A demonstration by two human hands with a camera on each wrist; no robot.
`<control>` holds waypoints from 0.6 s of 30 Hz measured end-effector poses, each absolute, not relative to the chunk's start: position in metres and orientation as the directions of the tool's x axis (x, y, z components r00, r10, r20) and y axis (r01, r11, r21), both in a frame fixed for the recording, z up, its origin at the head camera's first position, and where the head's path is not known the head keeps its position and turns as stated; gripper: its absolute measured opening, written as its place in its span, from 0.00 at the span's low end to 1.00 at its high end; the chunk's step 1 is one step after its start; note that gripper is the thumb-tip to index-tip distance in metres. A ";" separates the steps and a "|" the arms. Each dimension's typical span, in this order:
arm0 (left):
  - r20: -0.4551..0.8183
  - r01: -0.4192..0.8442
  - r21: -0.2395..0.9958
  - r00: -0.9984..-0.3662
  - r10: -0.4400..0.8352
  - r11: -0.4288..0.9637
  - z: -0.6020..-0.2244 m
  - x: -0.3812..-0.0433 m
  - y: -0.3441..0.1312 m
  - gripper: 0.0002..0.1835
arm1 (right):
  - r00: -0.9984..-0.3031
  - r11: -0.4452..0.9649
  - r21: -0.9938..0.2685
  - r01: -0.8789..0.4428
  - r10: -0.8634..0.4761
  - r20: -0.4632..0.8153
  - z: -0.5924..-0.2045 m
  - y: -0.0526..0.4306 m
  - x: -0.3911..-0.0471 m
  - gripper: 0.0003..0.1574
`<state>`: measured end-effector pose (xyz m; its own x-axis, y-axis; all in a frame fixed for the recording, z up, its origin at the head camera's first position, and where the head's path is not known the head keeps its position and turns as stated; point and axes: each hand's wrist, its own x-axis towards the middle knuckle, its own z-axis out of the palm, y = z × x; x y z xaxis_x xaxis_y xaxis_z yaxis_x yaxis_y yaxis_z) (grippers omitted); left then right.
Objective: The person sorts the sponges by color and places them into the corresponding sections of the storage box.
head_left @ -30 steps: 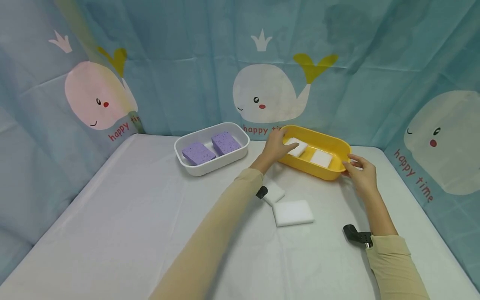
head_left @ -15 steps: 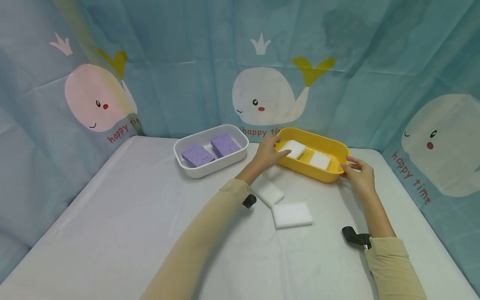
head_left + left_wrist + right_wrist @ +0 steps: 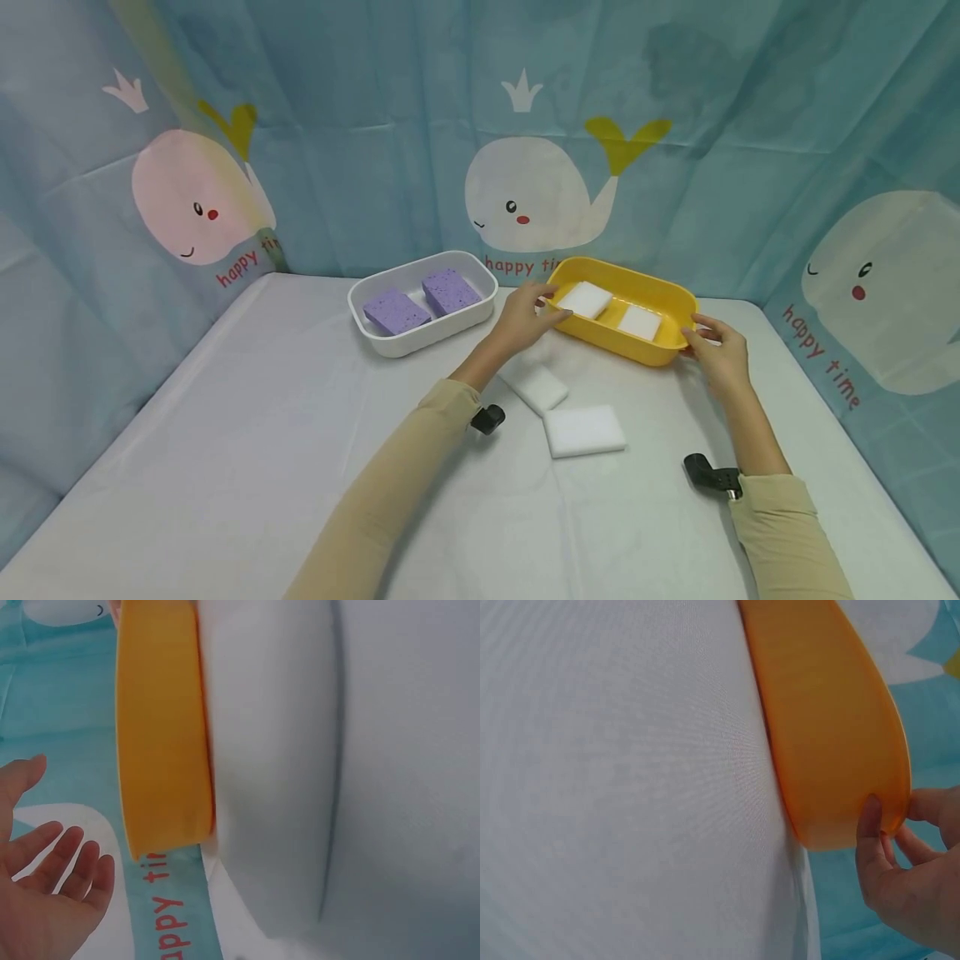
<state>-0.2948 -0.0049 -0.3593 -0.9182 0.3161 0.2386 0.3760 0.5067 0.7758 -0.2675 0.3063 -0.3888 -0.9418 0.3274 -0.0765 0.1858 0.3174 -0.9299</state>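
Observation:
At the back right of the table stands a yellow tray (image 3: 611,335) with a white sponge (image 3: 587,300) at its left end and another white sponge (image 3: 640,322) beside it. My left hand (image 3: 520,319) is just off the tray's left end, fingers loosely spread, holding nothing. In the left wrist view that hand (image 3: 56,889) shows a gap to the yellow wall (image 3: 165,727). My right hand (image 3: 723,354) pinches the tray's right rim; the right wrist view shows thumb and fingers on both sides of it. Two more white sponges, one angled (image 3: 536,386) and one flatter (image 3: 583,431), lie in front.
Left of the yellow tray is a white tray (image 3: 423,338) holding two purple sponges (image 3: 396,312). A blue curtain (image 3: 375,183) with whale prints hangs behind and beside the white-covered table (image 3: 225,467). A black wrist camera (image 3: 487,418) sits on the left wrist.
My left hand has drawn back leftward from over the white sponge at the tray's left end, uncovering it. The right hand keeps its grip on the rim.

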 end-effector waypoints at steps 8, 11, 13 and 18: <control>0.238 0.358 0.781 -0.928 0.286 0.511 -0.358 -0.285 -0.014 0.30 | -0.946 0.315 -0.933 0.177 0.314 -0.073 -0.389 0.308 -0.268 0.36; 0.228 0.345 0.787 -0.933 0.279 0.511 -0.361 -0.282 -0.018 0.30 | -0.947 0.318 -0.932 0.175 0.314 -0.070 -0.389 0.308 -0.268 0.36; 0.222 0.342 0.790 -0.933 0.282 0.509 -0.363 -0.280 -0.021 0.29 | -0.945 0.317 -0.932 0.176 0.318 -0.070 -0.390 0.307 -0.268 0.36; 0.184 0.315 0.808 -0.938 0.294 0.499 -0.366 -0.274 -0.027 0.30 | -0.944 0.327 -0.927 0.185 0.320 -0.075 -0.389 0.307 -0.267 0.36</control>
<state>-0.2742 -0.0270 -0.3663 -0.9380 0.2938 0.1841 0.3147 0.4986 0.8077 -0.2672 0.3065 -0.3893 -0.9443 0.3205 -0.0751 0.1846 0.3267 -0.9269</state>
